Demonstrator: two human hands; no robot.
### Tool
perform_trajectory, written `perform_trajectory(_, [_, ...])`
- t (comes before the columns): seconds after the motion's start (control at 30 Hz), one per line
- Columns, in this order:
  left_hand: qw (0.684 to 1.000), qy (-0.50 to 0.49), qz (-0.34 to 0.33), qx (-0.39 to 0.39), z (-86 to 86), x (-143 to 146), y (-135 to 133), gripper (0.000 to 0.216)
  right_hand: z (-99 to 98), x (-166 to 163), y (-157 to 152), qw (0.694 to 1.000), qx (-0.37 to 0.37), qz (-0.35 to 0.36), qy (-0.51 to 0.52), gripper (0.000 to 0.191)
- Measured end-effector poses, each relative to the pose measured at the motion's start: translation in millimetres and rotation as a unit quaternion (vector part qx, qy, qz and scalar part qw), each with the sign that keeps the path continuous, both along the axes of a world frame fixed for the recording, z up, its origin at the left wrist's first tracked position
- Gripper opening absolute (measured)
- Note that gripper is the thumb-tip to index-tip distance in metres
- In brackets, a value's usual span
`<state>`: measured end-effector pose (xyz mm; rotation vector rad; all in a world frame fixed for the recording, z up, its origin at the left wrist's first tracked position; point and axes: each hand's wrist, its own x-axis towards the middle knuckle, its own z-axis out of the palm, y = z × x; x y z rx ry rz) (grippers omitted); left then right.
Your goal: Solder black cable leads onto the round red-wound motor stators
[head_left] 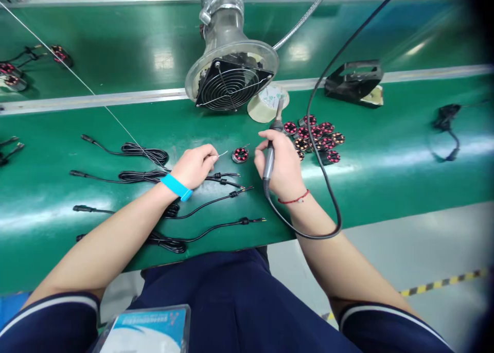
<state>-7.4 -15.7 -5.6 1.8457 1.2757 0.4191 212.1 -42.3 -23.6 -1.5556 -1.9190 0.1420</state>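
My left hand (195, 165), with a blue wristband, pinches a thin solder wire (221, 154) whose free end points at a small round stator with red coils (240, 155) on the green table (386, 152). My right hand (281, 165) is wrapped round a soldering iron (270, 155), held upright with its tip up near a tape roll. The iron's black cord (328, 188) loops off the table's front edge. The stator lies between the two hands, touched by neither.
Several black cables with connectors (146, 177) lie at the left. A pile of stators (316, 137) sits right of my right hand. A fume extractor fan (231, 83), a tape roll (266, 103) and a black holder (353, 80) stand behind.
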Motion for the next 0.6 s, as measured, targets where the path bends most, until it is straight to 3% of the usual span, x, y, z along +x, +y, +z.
perform_trajectory(0.1, [0.996, -0.066, 0.048, -0.048, -1.8, 0.0, 0.9, 0.014, -0.8, -10.9, 0.3, 0.995, -0.090, -0.030, 0.011, 0.048])
perform_trajectory(0.2, [0.995, -0.067, 0.072, -0.011, -3.4, 0.0, 1.7, 0.013, -4.5, -22.7, 3.6, 0.992, -0.124, -0.021, 0.029, 0.056])
perform_trajectory(0.4, [0.995, -0.051, 0.082, 0.026, -6.6, -1.8, 2.8, 0.017, -12.5, -34.1, -5.2, 0.972, -0.115, 0.155, 0.135, 0.057])
perform_trajectory(0.6, [0.997, -0.026, 0.043, 0.056, -2.8, -1.3, 4.7, 0.018, -16.8, -31.9, -13.2, 0.982, -0.070, 0.067, 0.159, 0.052])
